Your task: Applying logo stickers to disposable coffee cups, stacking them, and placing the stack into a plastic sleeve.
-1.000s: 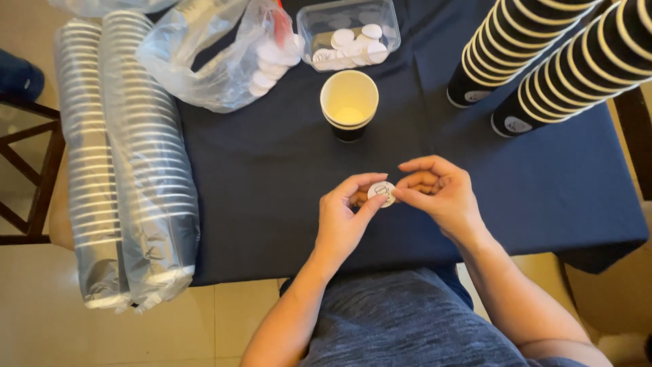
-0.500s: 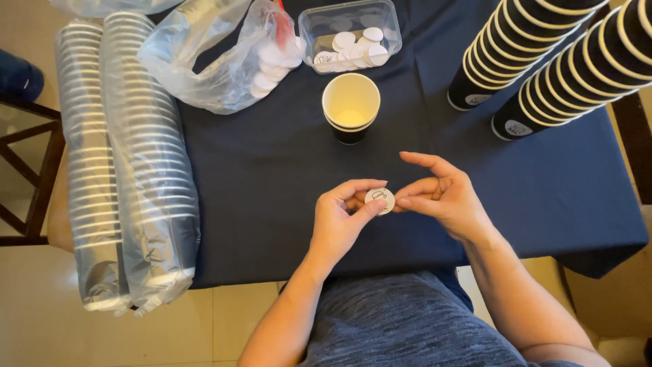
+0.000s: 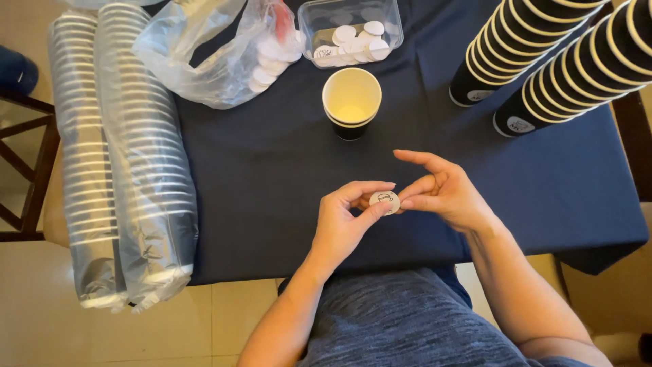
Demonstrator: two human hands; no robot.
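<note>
A small round white sticker disc (image 3: pixel 385 200) is pinched between my left hand (image 3: pixel 345 221) and my right hand (image 3: pixel 441 194) above the near part of the dark blue tablecloth (image 3: pixel 258 190). Both thumbs and forefingers touch the disc; my right hand's other fingers are spread. A single black paper cup (image 3: pixel 351 102) with a cream inside stands upright just beyond my hands. Behind it sits a clear plastic tub (image 3: pixel 350 27) holding several white discs.
Two wrapped sleeves of stacked cups (image 3: pixel 129 170) lie along the table's left edge. A crumpled clear plastic bag (image 3: pixel 217 54) with discs lies at the back. Two leaning stacks of black cups (image 3: pixel 543 47) fill the back right. A dark wooden chair (image 3: pixel 24 170) stands at left.
My hands have shifted slightly while working the disc; my right hand's fingers have spread more. The cup and stacks have not moved.
</note>
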